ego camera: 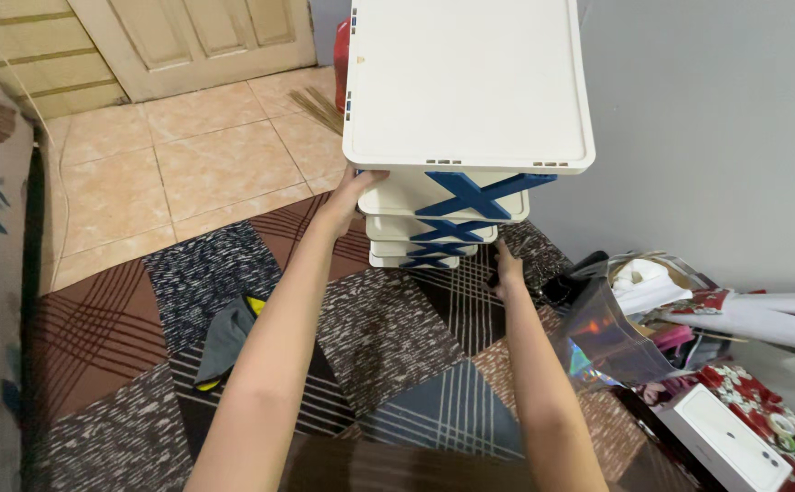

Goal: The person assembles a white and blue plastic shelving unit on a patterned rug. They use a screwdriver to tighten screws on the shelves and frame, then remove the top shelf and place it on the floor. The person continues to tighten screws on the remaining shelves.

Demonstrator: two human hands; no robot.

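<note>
A white plastic drawer cabinet (467, 82) with blue X-shaped fronts (470, 193) stands on the patchwork carpet (388, 337), seen from above. My left hand (354, 193) rests against the left side of the top drawer, just under the lid. My right hand (508, 271) reaches low at the front right, near the bottom drawer; its fingers look closed, and whether they grip anything cannot be told.
A grey wall (707, 137) stands right of the cabinet. A shiny bag (611, 333), rolled white paper (771, 319), a white box (725, 442) and floral wrapping lie at the right. A grey-and-yellow cloth (226, 339) lies on the carpet. Tiled floor (197, 164) and a door are beyond.
</note>
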